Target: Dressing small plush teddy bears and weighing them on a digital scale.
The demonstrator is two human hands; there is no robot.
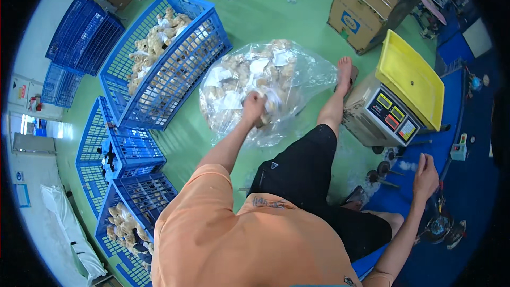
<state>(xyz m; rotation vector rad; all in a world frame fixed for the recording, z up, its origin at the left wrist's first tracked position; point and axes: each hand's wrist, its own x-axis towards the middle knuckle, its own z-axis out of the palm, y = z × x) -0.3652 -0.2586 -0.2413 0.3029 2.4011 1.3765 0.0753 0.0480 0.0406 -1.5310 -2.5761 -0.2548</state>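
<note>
Left hand (253, 106) clenched on clear plastic bag of beige plush pieces (260, 87) on green floor (255, 5) — right hand (426, 176), fingers together, resting on blue bench (457, 244) edge.

Bright even daylight, soft shadows, strong fisheye bending, dark rim.

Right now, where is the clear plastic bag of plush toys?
In the head view, the clear plastic bag sits on the green floor ahead, between the blue crate on its left and the weighing scale on its right, with the left hand reaching into it.
</note>
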